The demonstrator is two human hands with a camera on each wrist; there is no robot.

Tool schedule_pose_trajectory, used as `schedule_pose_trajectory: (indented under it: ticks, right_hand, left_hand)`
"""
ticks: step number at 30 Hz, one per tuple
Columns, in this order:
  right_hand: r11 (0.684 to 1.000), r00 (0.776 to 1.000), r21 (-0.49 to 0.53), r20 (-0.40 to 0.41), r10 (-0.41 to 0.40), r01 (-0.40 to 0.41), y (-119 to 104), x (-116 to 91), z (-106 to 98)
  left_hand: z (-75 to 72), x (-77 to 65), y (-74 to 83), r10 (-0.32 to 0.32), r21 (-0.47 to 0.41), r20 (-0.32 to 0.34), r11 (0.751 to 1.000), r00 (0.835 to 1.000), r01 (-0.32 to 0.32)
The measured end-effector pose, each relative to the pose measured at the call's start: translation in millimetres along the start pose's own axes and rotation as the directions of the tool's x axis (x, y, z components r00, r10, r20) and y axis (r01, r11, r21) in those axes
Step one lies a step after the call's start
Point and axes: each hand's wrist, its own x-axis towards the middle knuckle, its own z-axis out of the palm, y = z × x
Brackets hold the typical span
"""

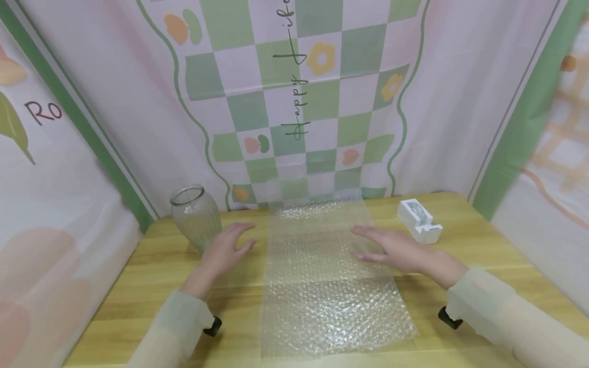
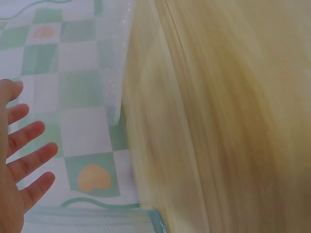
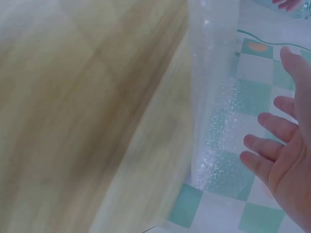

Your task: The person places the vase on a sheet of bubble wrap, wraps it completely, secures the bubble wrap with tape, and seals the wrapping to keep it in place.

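A long clear sheet of bubble wrap lies down the middle of the wooden table, its far end reaching the patterned cloth. My left hand hovers left of the sheet with its fingers spread, holding nothing. Just behind that hand stands a clear glass vase, partly hidden by it. My right hand, fingers extended and apart, hangs over the right side of the sheet and grips nothing. In the wrist views, the left hand and the right hand both show loose, spread fingers.
A white tape dispenser with a roll inside sits at the table's back right. Behind the table hangs a green-and-white checked cloth, with more printed cloth on both sides. Dark straps show at both wrists.
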Motion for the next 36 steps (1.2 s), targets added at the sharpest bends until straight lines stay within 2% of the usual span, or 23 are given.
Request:
schedule_pose_trajectory:
  ticks: [8, 14, 17, 20, 23, 28, 31, 33, 36]
  right_hand:
    - [0.999, 0.998, 0.028, 0.061, -0.027, 0.026, 8, -16, 12]
    - [0.997, 0.994, 0.068, 0.096, -0.044, 0.038, 12, -25, 21]
    - [0.996, 0.994, 0.081, 0.101, -0.042, 0.034, 15, -27, 25]
    - [0.995, 0.994, 0.089, 0.101, -0.044, 0.035, 18, -28, 30]
    - [0.994, 0.992, 0.097, 0.113, -0.055, 0.044, 20, -27, 35]
    - [0.994, 0.990, 0.095, 0.127, -0.070, 0.058, 20, -25, 40]
    - [0.994, 0.989, 0.090, 0.127, -0.069, 0.058, 20, -25, 40]
    - [0.995, 0.989, 0.086, 0.131, -0.067, 0.056, 20, -25, 41]
    - [0.996, 0.989, 0.077, 0.136, -0.065, 0.055, 20, -25, 41]
  left_hand:
    - [-5.3, -16.0, -11.7, -0.040, -0.040, -0.041, 0.998, 0.998, 0.038]
    - [-12.4, -28.1, -21.9, -0.064, -0.082, -0.152, 0.995, 0.986, 0.052]
    - [-15.2, -30.6, -26.8, -0.081, -0.104, -0.175, 0.993, 0.981, 0.063]
    - [-19.5, -34.6, -31.2, -0.139, -0.159, -0.155, 0.981, 0.978, 0.114]
    - [-26.7, -40.5, -36.4, -0.210, -0.196, -0.147, 0.964, 0.967, 0.180]
    - [-40.0, -44.6, -46.4, -0.286, -0.246, -0.205, 0.941, 0.936, 0.233]
    - [-45.5, -44.1, -51.3, -0.332, -0.271, -0.262, 0.926, 0.906, 0.262]
    - [-48.5, -44.5, -53.9, -0.386, -0.309, -0.306, 0.905, 0.870, 0.293]
    - [-52.2, -45.8, -57.3, -0.481, -0.414, -0.366, 0.851, 0.797, 0.324]
